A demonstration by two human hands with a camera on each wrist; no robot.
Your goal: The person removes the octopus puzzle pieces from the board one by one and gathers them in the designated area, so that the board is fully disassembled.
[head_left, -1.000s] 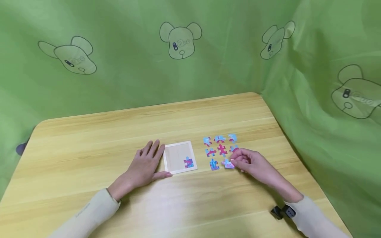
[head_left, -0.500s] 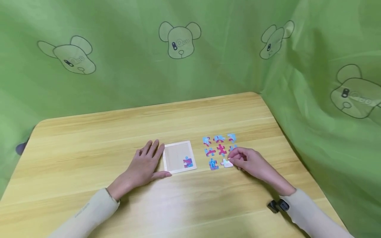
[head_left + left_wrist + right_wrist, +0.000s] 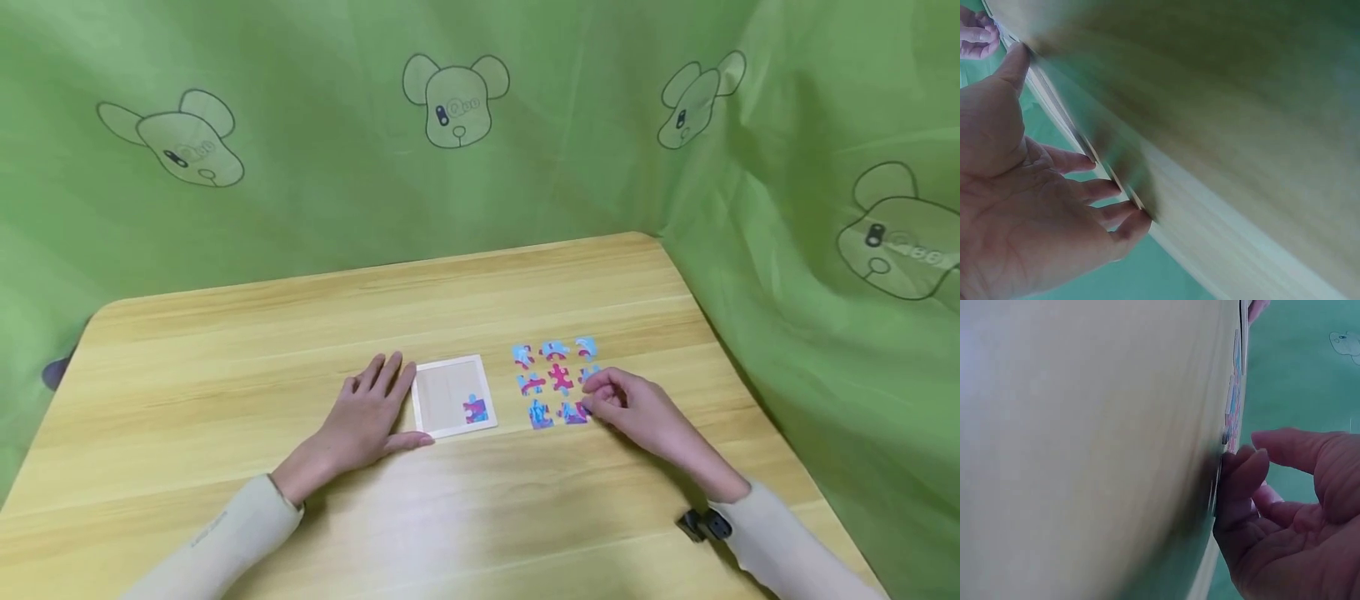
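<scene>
My left hand (image 3: pixel 366 417) lies with fingers spread at the left side of a square wooden puzzle frame (image 3: pixel 489 392). Its fingertips touch the frame's edge and its thumb lies by the near left corner. In the frame's near right corner sits one purple-and-blue jigsaw piece (image 3: pixel 476 409). My right hand (image 3: pixel 637 408) is curled at the right edge of a purple jigsaw piece (image 3: pixel 572 412), thumb and index finger close to it. In the right wrist view the curled fingers (image 3: pixel 1244 478) sit low beside the table; they hide part of that piece.
Several more jigsaw pieces, among them a red one (image 3: pixel 559 378), lie in rows on the wooden table (image 3: pixel 300 350), right of the frame. A blue piece (image 3: pixel 588 375) is partly behind my right hand. Green curtains (image 3: pixel 315 150) with bear drawings surround the table.
The piece at my right fingertips was tilted, then flashed bright with glare, and now shows its purple print flatter on the table. My right hand shifted slightly left. My left hand stays in place.
</scene>
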